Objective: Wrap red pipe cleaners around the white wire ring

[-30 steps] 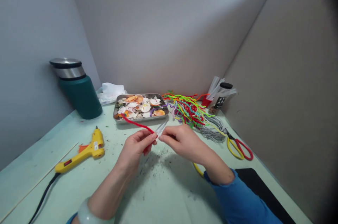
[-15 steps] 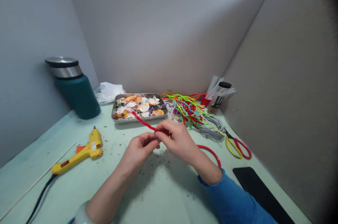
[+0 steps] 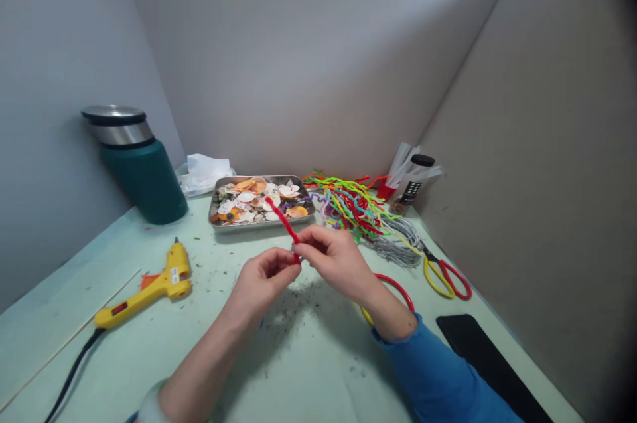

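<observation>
A short red fuzzy pipe cleaner (image 3: 283,216) slants up and to the left from between both hands, above the table. My left hand (image 3: 263,280) pinches its lower end between thumb and fingers. My right hand (image 3: 333,257) grips it just above, thumb and index finger together, close beside the left fingertips. Beyond the hands lies a metal tray (image 3: 239,228) of shells. Under my right wrist, red and yellow handles (image 3: 401,289) show in part; the rest of that tool is hidden.
On the left are a yellow glue gun (image 3: 144,297), a thin stick (image 3: 70,340) and a teal bottle (image 3: 144,180). At the right are colourful pipe cleaners (image 3: 355,207), grey wire (image 3: 401,244), scissors (image 3: 445,278), a lidded jar (image 3: 411,187) and a black object (image 3: 490,363).
The red pipe cleaner's free end has swung to the right and stands steeper, and its lower part now shows between my fingertips. Both hands stay nearly in place.
</observation>
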A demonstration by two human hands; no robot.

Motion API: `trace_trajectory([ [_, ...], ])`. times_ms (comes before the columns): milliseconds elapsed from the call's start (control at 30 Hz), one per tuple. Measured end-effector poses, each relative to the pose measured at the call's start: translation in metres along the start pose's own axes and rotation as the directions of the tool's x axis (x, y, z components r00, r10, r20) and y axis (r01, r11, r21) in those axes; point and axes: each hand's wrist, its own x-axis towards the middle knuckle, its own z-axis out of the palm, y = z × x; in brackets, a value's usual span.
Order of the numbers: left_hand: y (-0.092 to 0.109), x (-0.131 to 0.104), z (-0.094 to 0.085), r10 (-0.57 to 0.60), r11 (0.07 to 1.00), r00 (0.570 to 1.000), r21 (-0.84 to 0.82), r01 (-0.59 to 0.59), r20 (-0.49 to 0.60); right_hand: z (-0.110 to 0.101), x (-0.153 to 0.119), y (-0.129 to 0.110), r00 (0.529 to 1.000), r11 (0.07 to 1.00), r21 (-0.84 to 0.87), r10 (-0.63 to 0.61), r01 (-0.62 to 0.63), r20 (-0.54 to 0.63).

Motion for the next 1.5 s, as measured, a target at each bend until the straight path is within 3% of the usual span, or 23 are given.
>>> trace_trajectory([
  [167, -0.003, 0.001, 0.001, 0.047, 0.996, 0.999, 0.08, -0.045, -0.023, 0.007, -0.001, 0.001, 0.998, 1.0, -0.003, -0.005, 0.004, -0.058],
  [500, -0.003, 0.0, 0.0, 0.085, 0.985, 0.995, 0.156, -0.076, -0.054, 0.01, -0.002, 0.003, 0.997, 0.999, -0.03, -0.022, 0.02, -0.067],
  [667, -0.001, 0.0, -0.001, 0.051, 0.997, 0.998, 0.062, -0.048, -0.048, 0.01, -0.003, 0.002, 0.994, 0.993, -0.074, -0.092, 0.088, -0.062],
  [900, -0.004, 0.001, -0.007, 0.016, 0.997, 0.998, -0.08, -0.02, -0.053, 0.013, -0.007, -0.001, 0.937, 0.919, -0.202, -0.35, 0.339, -0.022],
  [1067, -0.004, 0.002, -0.012, -0.005, 0.983, 1.0, -0.186, 0.005, 0.001, 0.017, -0.007, 0.006, 0.917, 0.918, -0.127, -0.388, 0.375, -0.096],
  [1300, -0.001, 0.003, -0.016, -0.071, 0.938, 0.997, -0.341, 0.069, 0.009, 0.02, -0.006, 0.019, 0.842, 0.853, -0.063, -0.521, 0.518, -0.14],
  [1500, 0.002, 0.004, -0.016, -0.088, 0.898, 0.995, -0.429, 0.102, 0.054, 0.018, -0.006, 0.026, 0.825, 0.83, -0.1, -0.558, 0.549, -0.092],
])
